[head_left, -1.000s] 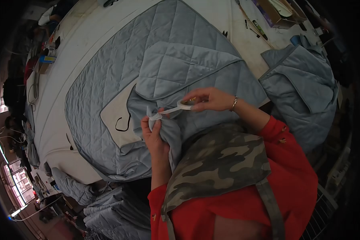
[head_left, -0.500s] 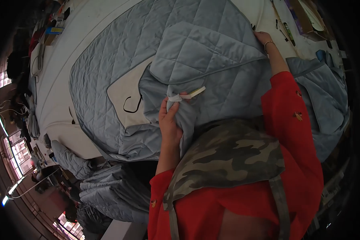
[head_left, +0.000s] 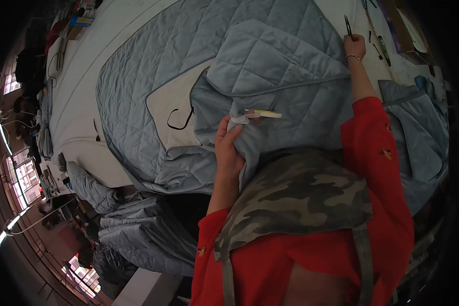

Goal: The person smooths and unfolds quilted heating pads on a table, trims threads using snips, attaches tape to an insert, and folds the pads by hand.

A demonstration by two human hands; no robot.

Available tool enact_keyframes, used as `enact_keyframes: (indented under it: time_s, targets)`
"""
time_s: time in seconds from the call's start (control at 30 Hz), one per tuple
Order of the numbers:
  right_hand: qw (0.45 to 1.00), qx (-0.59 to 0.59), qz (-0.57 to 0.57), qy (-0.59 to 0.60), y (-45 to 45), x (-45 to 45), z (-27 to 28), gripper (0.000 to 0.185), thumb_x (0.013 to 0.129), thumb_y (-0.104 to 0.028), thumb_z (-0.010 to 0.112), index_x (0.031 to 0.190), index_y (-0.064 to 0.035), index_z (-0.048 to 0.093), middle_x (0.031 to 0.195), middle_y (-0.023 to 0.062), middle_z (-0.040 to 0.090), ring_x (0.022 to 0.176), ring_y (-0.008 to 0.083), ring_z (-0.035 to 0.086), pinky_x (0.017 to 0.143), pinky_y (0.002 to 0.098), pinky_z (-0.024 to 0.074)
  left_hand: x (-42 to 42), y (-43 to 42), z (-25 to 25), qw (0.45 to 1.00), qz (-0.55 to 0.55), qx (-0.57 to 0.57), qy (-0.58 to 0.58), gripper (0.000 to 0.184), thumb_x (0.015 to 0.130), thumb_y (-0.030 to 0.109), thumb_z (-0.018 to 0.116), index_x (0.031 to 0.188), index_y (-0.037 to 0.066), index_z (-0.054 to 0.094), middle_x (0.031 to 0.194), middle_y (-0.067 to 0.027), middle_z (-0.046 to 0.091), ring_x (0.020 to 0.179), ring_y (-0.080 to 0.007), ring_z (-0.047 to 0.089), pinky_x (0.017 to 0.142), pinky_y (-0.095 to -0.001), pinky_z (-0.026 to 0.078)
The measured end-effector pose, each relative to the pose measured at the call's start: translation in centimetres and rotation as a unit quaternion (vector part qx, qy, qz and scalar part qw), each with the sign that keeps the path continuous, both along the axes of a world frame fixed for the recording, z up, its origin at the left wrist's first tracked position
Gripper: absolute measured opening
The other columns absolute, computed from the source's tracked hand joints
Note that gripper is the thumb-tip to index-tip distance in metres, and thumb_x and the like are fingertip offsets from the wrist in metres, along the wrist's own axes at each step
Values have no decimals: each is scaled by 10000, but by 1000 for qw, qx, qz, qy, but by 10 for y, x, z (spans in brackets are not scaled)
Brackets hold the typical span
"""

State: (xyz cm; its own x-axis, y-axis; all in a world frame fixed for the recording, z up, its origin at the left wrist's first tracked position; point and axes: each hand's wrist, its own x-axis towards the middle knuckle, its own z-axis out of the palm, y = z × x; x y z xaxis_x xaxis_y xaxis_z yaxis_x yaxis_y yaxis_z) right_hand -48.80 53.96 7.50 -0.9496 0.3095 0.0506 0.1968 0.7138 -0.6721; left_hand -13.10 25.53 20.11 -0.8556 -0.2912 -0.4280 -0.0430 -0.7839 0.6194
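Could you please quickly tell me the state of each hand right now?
Left hand: closed on bunched grey cloth, with a tape roll beside it.
Right hand: closed on a black two-pointed tool.

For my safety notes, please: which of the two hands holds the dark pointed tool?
The outstretched right hand holds the dark pointed tool; the left hand pinches gathered blue-gray cloth.

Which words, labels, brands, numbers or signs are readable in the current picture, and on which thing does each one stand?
No text can be read.
Blue-and-yellow box: any print is too small and blurred.
Green item: any marking is too small.
Tape roll: no lettering visible.
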Motion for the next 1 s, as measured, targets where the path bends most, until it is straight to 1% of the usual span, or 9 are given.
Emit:
enact_keyframes:
  time_s: [0.07, 0.13, 0.27, 0.37, 0.47, 0.53, 0.77, 0.83, 1.0]
  targets:
    - [985, -142, -45, 90, -9, 19, 23, 320, 800, -224, 564, 1009, 17, 543, 888, 155, 638, 883, 239, 620, 768, 320, 489, 5, 1, -2, 1000, 0, 6, 11, 333, 795, 22, 469, 1123, -8, 424, 1133, -221, 529, 1052, -314, 525, 915, -410, 414]
    - [895, -421, -2, 150, -24, 39, 54, 241, 862, -99, 475, 1075, 13, 490, 921, 158, 624, 874, 239, 619, 754, 330, 503, 6, 2, -6, 999, -12, 17, 39, 374, 806, 24, 450, 1168, 1, 361, 1208, -254, 466, 1124, -346, 472, 963, -438, 376]
    - [821, -544, 54, 163, -44, 112, 91, 233, 889, -86, 424, 1096, 1, 486, 986, 152, 611, 887, 271, 613, 764, 357, 508, 7, 4, -4, 1000, -13, 17, 23, 369, 811, 28, 436, 1166, 13, 338, 1220, -266, 450, 1131, -358, 460, 972, -446, 367]
    - [714, -690, 117, -3, -61, 157, 74, 256, 870, -87, 467, 1102, 20, 488, 873, 136, 629, 781, 248, 633, 692, 313, 522, 10, 4, -3, 998, -13, 47, 44, 285, 818, 23, 437, 1100, 25, 405, 1178, -206, 511, 1026, -287, 522, 906, -373, 413]
    - [636, -717, 242, -153, -75, 182, 66, 267, 861, -96, 476, 1109, -1, 504, 854, 119, 628, 696, 205, 615, 624, 290, 501, 16, 3, -5, 997, -23, 52, 58, 279, 822, 30, 437, 1097, 25, 396, 1189, -214, 498, 1054, -307, 513, 912, -399, 414]
    - [514, -728, 370, -262, -93, 196, 83, 252, 848, -93, 493, 1085, -15, 524, 825, 107, 630, 616, 165, 577, 545, 265, 458, 19, 2, -6, 997, -7, 44, 59, 379, 810, 52, 445, 1163, 39, 309, 1235, -267, 427, 1125, -395, 453, 950, -486, 380]
    - [513, -612, 489, -351, -120, 220, 119, 203, 825, -46, 528, 1028, -34, 525, 828, 83, 626, 596, 122, 551, 517, 231, 435, 29, 0, -5, 997, -2, 37, 70, 417, 807, 64, 457, 1195, 38, 309, 1243, -233, 435, 1121, -376, 460, 937, -488, 388]
    - [615, -448, 535, -367, -129, 231, 134, 293, 828, -18, 507, 1118, -34, 473, 857, 87, 611, 602, 111, 539, 546, 222, 446, 30, 0, -5, 996, -3, 45, 72, 436, 805, 62, 457, 1213, 34, 304, 1241, -227, 440, 1120, -366, 462, 943, -488, 383]
    - [629, -445, 552, -319, -132, 233, 118, 238, 825, -6, 507, 1059, -36, 475, 921, 75, 601, 678, 79, 528, 584, 214, 447, 34, -1, -8, 996, 4, 44, 71, 452, 797, 54, 456, 1221, 30, 300, 1262, -230, 421, 1124, -380, 453, 954, -490, 372]
